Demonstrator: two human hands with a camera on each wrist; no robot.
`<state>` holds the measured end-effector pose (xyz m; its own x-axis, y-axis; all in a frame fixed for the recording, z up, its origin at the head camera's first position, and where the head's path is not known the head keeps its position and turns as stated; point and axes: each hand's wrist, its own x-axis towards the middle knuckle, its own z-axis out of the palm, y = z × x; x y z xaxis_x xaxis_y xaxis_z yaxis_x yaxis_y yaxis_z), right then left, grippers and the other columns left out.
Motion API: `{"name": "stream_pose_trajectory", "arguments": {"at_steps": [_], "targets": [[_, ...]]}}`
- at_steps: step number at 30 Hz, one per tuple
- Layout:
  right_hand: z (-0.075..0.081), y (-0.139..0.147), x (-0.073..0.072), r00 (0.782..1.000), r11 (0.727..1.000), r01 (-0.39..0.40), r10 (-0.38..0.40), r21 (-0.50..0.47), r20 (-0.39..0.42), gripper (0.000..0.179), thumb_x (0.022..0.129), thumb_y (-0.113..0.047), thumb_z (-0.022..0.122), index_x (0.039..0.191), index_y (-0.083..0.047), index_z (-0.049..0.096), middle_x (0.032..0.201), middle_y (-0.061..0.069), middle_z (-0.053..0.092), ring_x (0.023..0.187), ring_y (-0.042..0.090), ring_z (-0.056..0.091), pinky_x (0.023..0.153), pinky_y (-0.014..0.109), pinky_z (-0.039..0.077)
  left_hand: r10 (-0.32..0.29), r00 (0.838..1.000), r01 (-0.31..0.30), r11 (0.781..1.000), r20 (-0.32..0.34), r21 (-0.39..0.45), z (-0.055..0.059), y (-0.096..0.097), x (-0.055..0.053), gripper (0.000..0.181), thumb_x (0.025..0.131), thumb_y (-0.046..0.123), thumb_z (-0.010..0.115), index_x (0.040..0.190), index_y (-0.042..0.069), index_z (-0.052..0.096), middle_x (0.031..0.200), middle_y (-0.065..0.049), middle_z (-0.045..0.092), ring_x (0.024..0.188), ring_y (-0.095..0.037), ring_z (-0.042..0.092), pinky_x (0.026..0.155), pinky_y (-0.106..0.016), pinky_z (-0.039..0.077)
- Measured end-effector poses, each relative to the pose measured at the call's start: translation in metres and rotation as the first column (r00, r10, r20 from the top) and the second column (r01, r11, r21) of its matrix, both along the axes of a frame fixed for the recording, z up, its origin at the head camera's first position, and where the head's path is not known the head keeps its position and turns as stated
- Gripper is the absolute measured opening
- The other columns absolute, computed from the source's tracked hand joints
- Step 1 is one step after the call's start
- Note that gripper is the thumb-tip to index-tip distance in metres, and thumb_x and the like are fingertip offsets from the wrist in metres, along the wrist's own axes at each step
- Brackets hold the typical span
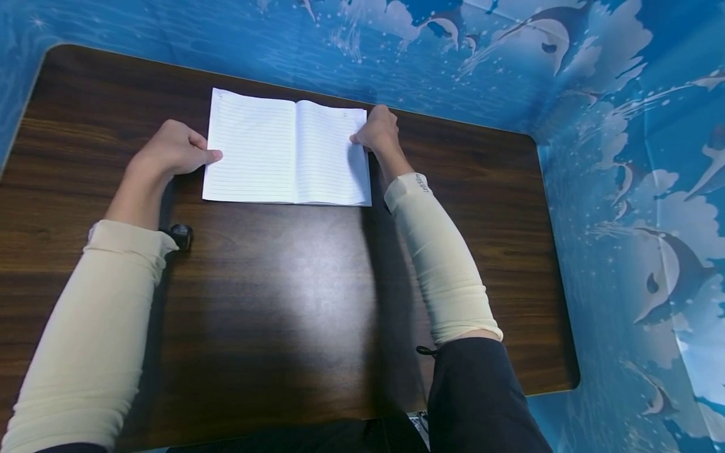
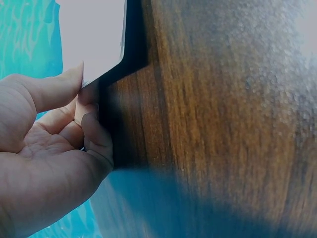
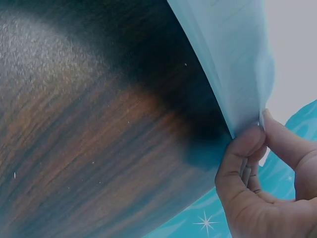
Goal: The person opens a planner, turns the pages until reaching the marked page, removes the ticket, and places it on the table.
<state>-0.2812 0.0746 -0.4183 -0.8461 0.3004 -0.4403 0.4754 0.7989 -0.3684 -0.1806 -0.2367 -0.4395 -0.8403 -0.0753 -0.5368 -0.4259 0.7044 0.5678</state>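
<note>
An open notebook [image 1: 252, 148] with lined, unwritten-looking pages lies spread toward the far side of the dark wooden table. My left hand [image 1: 177, 148] pinches its left edge, thumb on top of the page and fingers beneath. In the left wrist view the left hand [image 2: 54, 114] shows its thumb pressed on the page [image 2: 94, 39] near the edge. At the opposite edge my right hand [image 1: 378, 131] pinches the right page. The right wrist view shows the right hand [image 3: 267, 173] with thumb and index finger on the sheets [image 3: 228, 59], which are lifted over the tabletop.
The dark wooden table [image 1: 255, 314] has rounded corners. A blue sheet printed with dolphins [image 1: 623, 189] hangs along its far and right sides. Cream sleeves cover both forearms, and a small black device [image 1: 181, 236] sits at the left wrist.
</note>
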Motion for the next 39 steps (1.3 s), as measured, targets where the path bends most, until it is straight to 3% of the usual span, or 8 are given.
{"name": "stream_pose_trajectory", "arguments": {"at_steps": [5, 11, 17, 24, 28, 31, 35, 39], "targets": [[0.003, 0.001, -0.002, 1.0, 1.0, 0.004, -0.004, -0.01, -0.016, 0.05, 0.096, -0.018, 0.082, 0.14, -0.012, 0.061, 0.143, 0.005, 0.066, 0.113, 0.015, 0.07, 0.091, 0.024, 0.059, -0.004, 1.0, 0.004, 1.0, -0.001, -0.004, 0.0, -0.001, 0.0, 0.036, 0.107, 0.03, 0.063, 0.082, 0.005, 0.063, 0.086, -0.01, 0.043, 0.085, -0.029, 0.043, 0.073, -0.044, 0.038], [0.008, 0.006, -0.002, 0.999, 1.0, 0.001, -0.002, -0.023, -0.033, 0.042, 0.096, -0.017, 0.082, 0.134, -0.01, 0.065, 0.135, 0.006, 0.068, 0.107, 0.014, 0.074, 0.089, 0.024, 0.06, -0.008, 1.0, 0.008, 1.0, -0.011, 0.001, -0.003, -0.001, -0.001, 0.038, 0.108, 0.03, 0.063, 0.078, 0.007, 0.061, 0.083, -0.008, 0.042, 0.081, -0.027, 0.042, 0.071, -0.042, 0.037], [0.019, 0.009, -0.004, 0.999, 0.999, 0.006, -0.005, -0.047, 0.035, 0.042, 0.1, -0.02, 0.077, 0.141, -0.01, 0.068, 0.131, 0.007, 0.072, 0.103, 0.014, 0.077, 0.09, 0.025, 0.062, -0.001, 1.0, 0.001, 1.0, -0.007, 0.008, -0.003, -0.001, 0.001, 0.037, 0.108, 0.031, 0.063, 0.079, 0.007, 0.062, 0.085, -0.009, 0.042, 0.083, -0.028, 0.042, 0.073, -0.043, 0.037], [0.028, 0.007, -0.015, 0.992, 0.997, -0.078, 0.08, -0.023, 0.1, 0.038, 0.103, -0.034, 0.072, 0.135, -0.012, 0.071, 0.105, 0.003, 0.069, 0.073, 0.009, 0.073, 0.083, 0.025, 0.063, -0.007, 1.0, 0.007, 1.0, 0.003, -0.006, -0.001, -0.003, 0.001, 0.035, 0.108, 0.032, 0.062, 0.086, 0.004, 0.063, 0.088, -0.011, 0.044, 0.087, -0.03, 0.044, 0.074, -0.044, 0.038], [0.032, 0.005, -0.018, 0.987, 0.989, -0.135, 0.139, -0.051, 0.081, 0.028, 0.106, -0.038, 0.066, 0.117, -0.013, 0.072, 0.087, 0.001, 0.06, 0.058, 0.008, 0.067, 0.075, 0.024, 0.063, 0.004, 1.0, -0.004, 1.0, 0.001, -0.002, 0.0, -0.002, 0.001, 0.036, 0.108, 0.032, 0.062, 0.083, 0.006, 0.063, 0.087, -0.01, 0.043, 0.086, -0.029, 0.043, 0.074, -0.044, 0.038], [0.037, 0.001, -0.019, 0.984, 0.986, -0.153, 0.159, -0.074, 0.082, 0.028, 0.108, -0.039, 0.062, 0.11, -0.013, 0.07, 0.089, 0.001, 0.059, 0.061, 0.009, 0.068, 0.075, 0.025, 0.063, 0.009, 1.0, -0.009, 1.0, 0.005, -0.001, -0.001, -0.002, 0.002, 0.035, 0.108, 0.032, 0.062, 0.084, 0.006, 0.063, 0.089, -0.011, 0.043, 0.088, -0.03, 0.043, 0.075, -0.044, 0.037], [0.042, -0.002, -0.018, 0.982, 0.981, -0.171, 0.177, -0.094, 0.065, 0.031, 0.109, -0.04, 0.061, 0.116, -0.013, 0.074, 0.101, 0.002, 0.061, 0.067, 0.009, 0.07, 0.077, 0.024, 0.062, 0.01, 1.0, -0.01, 1.0, 0.009, 0.0, -0.002, -0.001, 0.002, 0.035, 0.108, 0.032, 0.062, 0.086, 0.005, 0.062, 0.091, -0.012, 0.042, 0.09, -0.031, 0.043, 0.076, -0.045, 0.037], [0.045, -0.002, -0.015, 0.976, 0.971, -0.213, 0.217, -0.111, 0.022, 0.039, 0.11, -0.041, 0.059, 0.084, -0.014, 0.068, 0.083, 0.001, 0.057, 0.065, 0.009, 0.068, 0.073, 0.023, 0.061, 0.013, 1.0, -0.013, 1.0, 0.005, 0.0, -0.002, 0.0, 0.002, 0.034, 0.108, 0.032, 0.062, 0.089, 0.004, 0.063, 0.092, -0.013, 0.043, 0.091, -0.031, 0.043, 0.076, -0.046, 0.038]]}}
